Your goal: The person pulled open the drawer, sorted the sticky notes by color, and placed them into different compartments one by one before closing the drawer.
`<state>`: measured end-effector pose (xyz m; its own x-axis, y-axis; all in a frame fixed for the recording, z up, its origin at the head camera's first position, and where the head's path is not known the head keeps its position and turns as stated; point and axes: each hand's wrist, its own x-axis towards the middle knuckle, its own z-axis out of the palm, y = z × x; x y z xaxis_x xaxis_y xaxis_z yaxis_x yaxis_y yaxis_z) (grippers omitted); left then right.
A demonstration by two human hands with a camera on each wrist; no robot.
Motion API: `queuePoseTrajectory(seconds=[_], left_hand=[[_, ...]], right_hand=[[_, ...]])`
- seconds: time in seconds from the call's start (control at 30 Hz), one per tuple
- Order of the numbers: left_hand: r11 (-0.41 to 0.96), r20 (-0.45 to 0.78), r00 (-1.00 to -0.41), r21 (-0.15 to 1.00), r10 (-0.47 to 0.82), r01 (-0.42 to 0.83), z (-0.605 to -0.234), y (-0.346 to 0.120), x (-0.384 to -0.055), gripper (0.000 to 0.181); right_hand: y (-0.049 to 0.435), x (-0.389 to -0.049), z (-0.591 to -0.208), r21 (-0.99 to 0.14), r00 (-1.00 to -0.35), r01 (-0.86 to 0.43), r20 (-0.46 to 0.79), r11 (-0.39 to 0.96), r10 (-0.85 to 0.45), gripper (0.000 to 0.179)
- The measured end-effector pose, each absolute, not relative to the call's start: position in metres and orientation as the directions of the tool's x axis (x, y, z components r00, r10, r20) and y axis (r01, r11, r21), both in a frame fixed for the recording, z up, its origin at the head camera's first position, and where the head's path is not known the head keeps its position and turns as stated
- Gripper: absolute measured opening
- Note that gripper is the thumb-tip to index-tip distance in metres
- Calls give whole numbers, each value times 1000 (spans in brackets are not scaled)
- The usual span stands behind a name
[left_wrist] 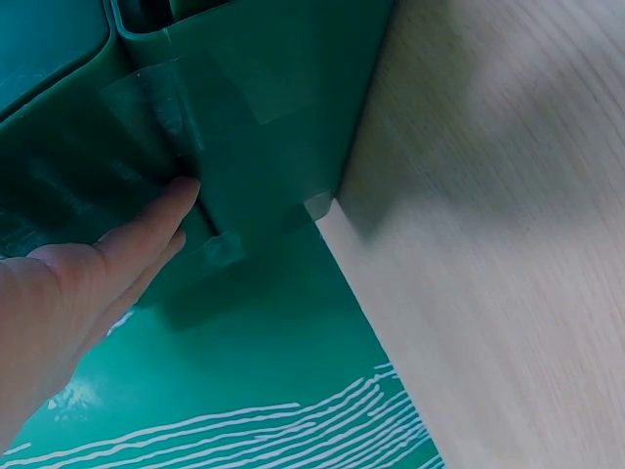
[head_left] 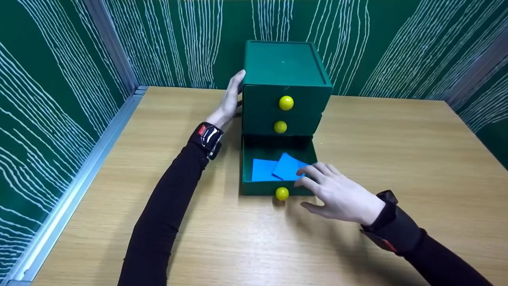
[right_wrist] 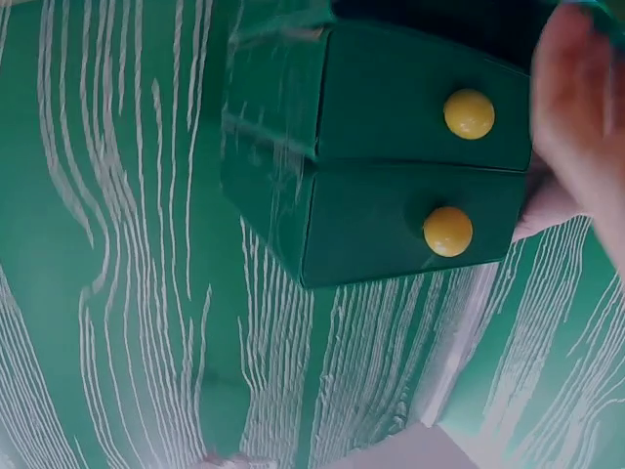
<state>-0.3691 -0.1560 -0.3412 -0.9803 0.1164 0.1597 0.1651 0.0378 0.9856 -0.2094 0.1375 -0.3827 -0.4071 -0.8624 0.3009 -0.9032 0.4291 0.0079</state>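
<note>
A green drawer cabinet (head_left: 285, 65) with yellow knobs stands at the back of the table. Its bottom drawer (head_left: 254, 188) is pulled out, while the two drawers above sit closed. Inside the open drawer lie two blue paper pieces (head_left: 264, 171), one partly over the other. My left hand (head_left: 229, 102) rests with extended fingers against the cabinet's left side; the left wrist view shows the fingertips on that side wall (left_wrist: 264, 127). Over the drawer's front right corner is my right hand (head_left: 335, 192), fingers spread and slightly bent, fingertips overlapping the blue paper's right edge in the head view.
Green walls (head_left: 234, 35) with white wavy lines enclose the wooden table (head_left: 397, 151) at the back and sides. A metal rail (head_left: 79, 190) runs along the left edge. A dark band with a device (head_left: 209, 137) is on the left wrist.
</note>
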Motion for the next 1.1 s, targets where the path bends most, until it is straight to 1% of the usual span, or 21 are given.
queuePoseTrajectory(seconds=[0.07, 0.13, 0.2, 0.37, 0.67, 0.87, 1.1], left_hand=[[40, 174, -979, 983, 109, 179, -341, -156, -369, 68], [39, 182, -978, 982, 102, 187, -342, -156, -370, 67], [37, 172, -979, 984, 106, 176, -342, -156, -370, 67], [35, 147, -982, 988, 118, 152, -342, -157, -370, 68], [43, 146, -983, 987, 111, 152, -342, -158, -369, 67], [42, 136, -984, 989, 112, 141, -343, -157, -369, 68], [30, 154, -982, 987, 109, 159, -343, -155, -370, 67]], right_hand=[[137, -208, -383, 26, -401, -902, 321, 431, -858, 44], [137, -207, -382, 14, -395, -906, 332, 423, -857, 44], [137, -205, -381, 11, -396, -906, 330, 423, -857, 44], [136, -200, -377, 39, -365, -914, 351, 403, -862, 47], [131, -189, -377, 72, -344, -919, 334, 388, -877, 48], [129, -186, -383, 47, -345, -925, 311, 377, -885, 48], [128, -184, -394, 7, -351, -930, 272, 367, -896, 46]])
